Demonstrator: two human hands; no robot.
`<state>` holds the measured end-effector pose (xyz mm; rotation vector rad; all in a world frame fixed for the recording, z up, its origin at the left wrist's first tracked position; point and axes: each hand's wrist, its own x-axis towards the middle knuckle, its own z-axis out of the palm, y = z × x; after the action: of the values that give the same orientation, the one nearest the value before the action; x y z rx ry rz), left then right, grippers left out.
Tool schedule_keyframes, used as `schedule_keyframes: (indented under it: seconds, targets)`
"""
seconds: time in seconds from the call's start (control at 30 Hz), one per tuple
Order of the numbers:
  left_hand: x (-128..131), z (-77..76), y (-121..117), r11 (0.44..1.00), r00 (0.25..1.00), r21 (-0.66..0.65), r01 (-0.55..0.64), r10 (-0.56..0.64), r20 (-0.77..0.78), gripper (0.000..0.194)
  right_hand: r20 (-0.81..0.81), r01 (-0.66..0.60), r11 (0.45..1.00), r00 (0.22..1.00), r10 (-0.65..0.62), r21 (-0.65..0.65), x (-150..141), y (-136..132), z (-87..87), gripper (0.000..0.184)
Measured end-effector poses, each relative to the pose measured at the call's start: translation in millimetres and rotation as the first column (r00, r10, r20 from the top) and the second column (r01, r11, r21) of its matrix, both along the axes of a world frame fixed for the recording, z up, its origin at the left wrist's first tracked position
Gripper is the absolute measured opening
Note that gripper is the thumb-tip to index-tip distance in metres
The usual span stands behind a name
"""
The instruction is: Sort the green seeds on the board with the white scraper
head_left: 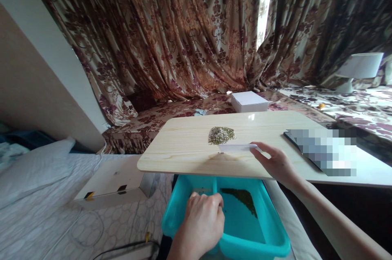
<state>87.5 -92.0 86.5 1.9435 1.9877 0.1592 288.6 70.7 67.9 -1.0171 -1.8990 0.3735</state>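
Observation:
My right hand pinches the end of a thin, whitish translucent strip, held low over the wooden tabletop. Just beyond the strip lies a pile of mixed green and pale beans or seeds. My left hand is closed above a turquoise divided bin in front of the table. Its fingertips are hidden, so whatever they hold cannot be made out. Green beans or seeds lie in the bin's right compartment, and a few pale ones show in the left.
A dark-edged tablet-like object, partly pixelated, lies on the table's right side. Behind the table is a white box. A larger white box sits on the bed at left, near cables. Patterned curtains hang behind; a lamp stands right.

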Motion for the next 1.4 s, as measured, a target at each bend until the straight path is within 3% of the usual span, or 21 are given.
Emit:
schedule_keyframes:
  seconds: [0.53, 0.77, 1.07, 1.4]
  targets:
    - [-9, -0.3, -1, 0.999, 0.999, 0.017, -0.045, 0.045, 0.017, 0.03, -0.011, -0.049, 0.999, 0.999, 0.049, -0.021, -1, -9, 3.8, 0.033]
    - [-10, 0.2, 0, 0.999, 0.999, 0.003, -0.052, 0.052, 0.013, 0.029, -0.085, 0.005, 0.999, 0.996, -0.007, -0.032, 8, -8, 2.2, 0.035]
    - [-11, -0.9, 1, 0.999, 0.999, 0.02, -0.047, 0.046, 0.027, 0.03, -0.229, -0.087, 0.985, 0.972, 0.051, -0.15, 5, -7, 6.9, 0.035]
    - [-11, -1.5, -1, 0.998, 0.998, 0.029, -0.048, 0.047, 0.036, 0.029, -0.236, -0.164, 0.974, 0.964, 0.125, -0.157, 2, 5, -8.2, 0.031]
